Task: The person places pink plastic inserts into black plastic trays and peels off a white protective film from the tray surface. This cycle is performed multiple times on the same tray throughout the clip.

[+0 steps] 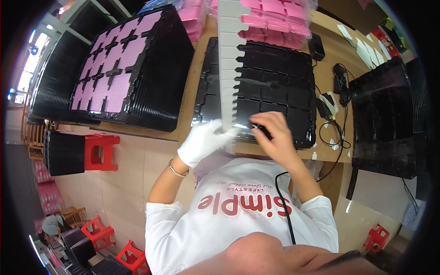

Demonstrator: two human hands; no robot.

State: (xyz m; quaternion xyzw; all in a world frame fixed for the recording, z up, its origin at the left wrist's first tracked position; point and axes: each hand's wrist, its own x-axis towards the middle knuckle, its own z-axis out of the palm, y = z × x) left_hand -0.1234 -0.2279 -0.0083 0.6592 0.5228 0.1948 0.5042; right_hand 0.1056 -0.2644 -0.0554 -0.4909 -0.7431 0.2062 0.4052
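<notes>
A long white strip with a row of notches along its right edge stretches from the far edge of the view down across a black compartment tray. At its near end, the fingers of my left hand, in a white glove, are closed on it. My bare right hand is just right of the strip, over the tray's near edge. Its fingers are curled towards the thumb around something dark; whether that is a small object or the tray behind cannot be made out.
To the left stands a tall stack of black trays topped with pink sheets. Pink bundles lie behind the tray. Cables and a small black box are at the right, before another tray stack. Red stools stand on the floor.
</notes>
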